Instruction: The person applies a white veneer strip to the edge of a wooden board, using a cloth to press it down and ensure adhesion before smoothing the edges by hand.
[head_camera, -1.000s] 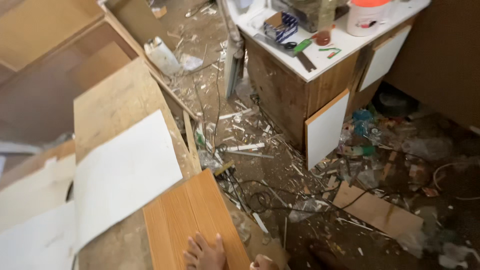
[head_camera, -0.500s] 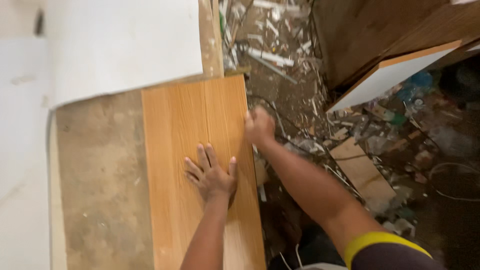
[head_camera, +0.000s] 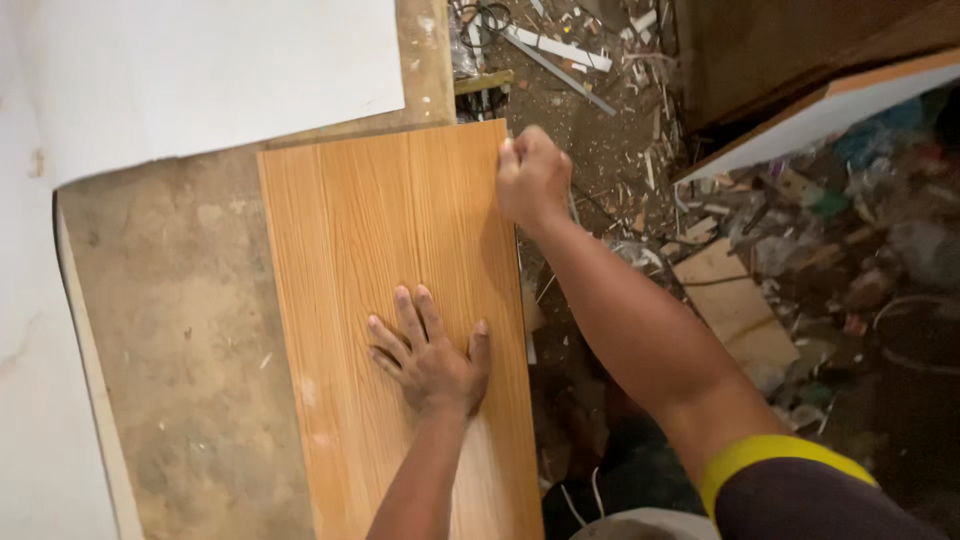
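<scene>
Left hand (head_camera: 428, 352) lies open, flat on the wood-grain panel (head_camera: 390, 250); right hand (head_camera: 532, 178) grips its right edge, fingers closed

We see a smooth, matt wood-grain laminate panel (head_camera: 390, 300) lying on a rough, dusty chipboard sheet (head_camera: 170, 340).

wood-grain panel (head_camera: 390, 300) cut off below, floor debris (head_camera: 800, 220) blurred

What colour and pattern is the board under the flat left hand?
Light orange-brown with a fine wood-grain pattern; the board shows plainly in the head view, under the left hand.
</scene>
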